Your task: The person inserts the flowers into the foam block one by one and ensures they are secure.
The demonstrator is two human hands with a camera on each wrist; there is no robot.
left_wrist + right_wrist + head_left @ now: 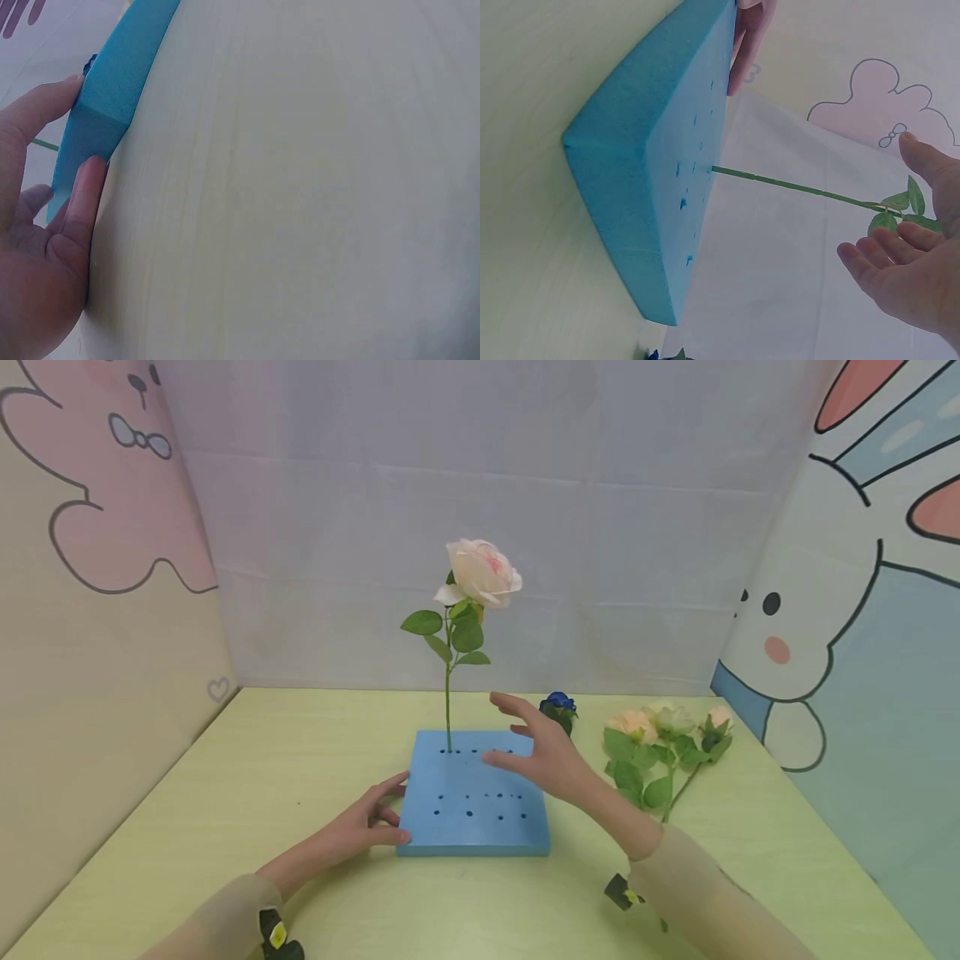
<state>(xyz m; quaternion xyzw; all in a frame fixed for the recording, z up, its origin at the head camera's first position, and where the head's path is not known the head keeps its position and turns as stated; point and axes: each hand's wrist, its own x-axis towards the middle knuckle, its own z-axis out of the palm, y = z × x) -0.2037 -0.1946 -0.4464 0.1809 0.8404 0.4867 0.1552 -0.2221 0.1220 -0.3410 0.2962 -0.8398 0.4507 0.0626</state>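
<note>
A blue foam block (472, 835) with small holes lies on the table. A pale pink artificial rose (483, 572) stands upright in it, its green stem (795, 185) entering near the far left edge. My left hand (367, 818) rests against the block's left side. In the left wrist view its thumb (56, 101) touches the upper edge and a finger (88, 187) presses the side. Above the block's right part hovers my right hand (543, 752), thumb and fingers spread, holding nothing. In the right wrist view it is beside the rose's leaves (900, 206), whose bloom is out of sight.
Behind the block's far right corner lies a dark blue flower (558, 703). Several peach and cream roses (671, 718) with leafy stems lie on the right, partly behind my right forearm. A pale cloth wall (375, 527) closes the back, with cartoon-printed sides.
</note>
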